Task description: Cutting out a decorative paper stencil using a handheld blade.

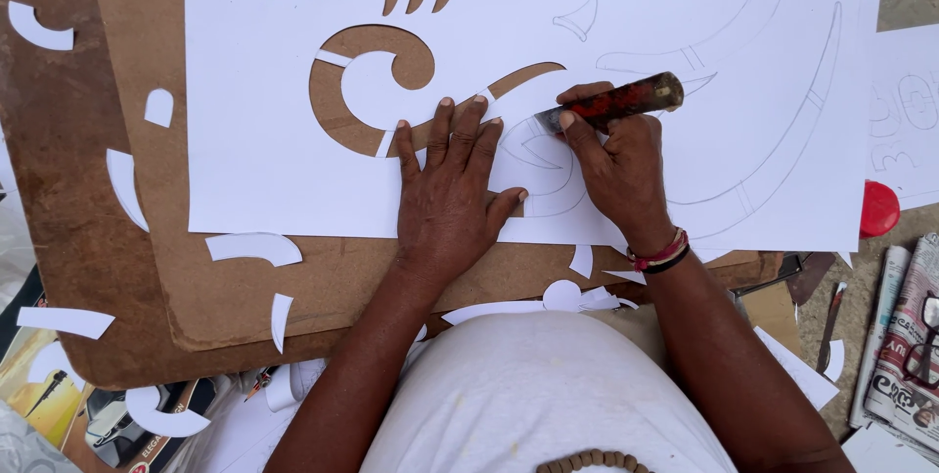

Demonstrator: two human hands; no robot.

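A large white paper sheet (pixel 685 62) with pencilled curves and cut-out openings lies on a brown board (pixel 117 219). My left hand (pixel 452 180) lies flat on the sheet, fingers spread, beside a curled cut-out (pixel 337 101). My right hand (pixel 616 165) grips a cutting knife with a red and dark handle (pixel 621 101); its tip meets the paper just right of my left fingertips. A red and black band is on my right wrist.
White paper offcuts (pixel 254 246) lie scattered over the board and the floor around it. A red round lid (pixel 877 209) sits at the sheet's right edge. Folded newspapers (pixel 905 346) and a slim tool (pixel 831 321) lie at lower right; printed boxes at lower left.
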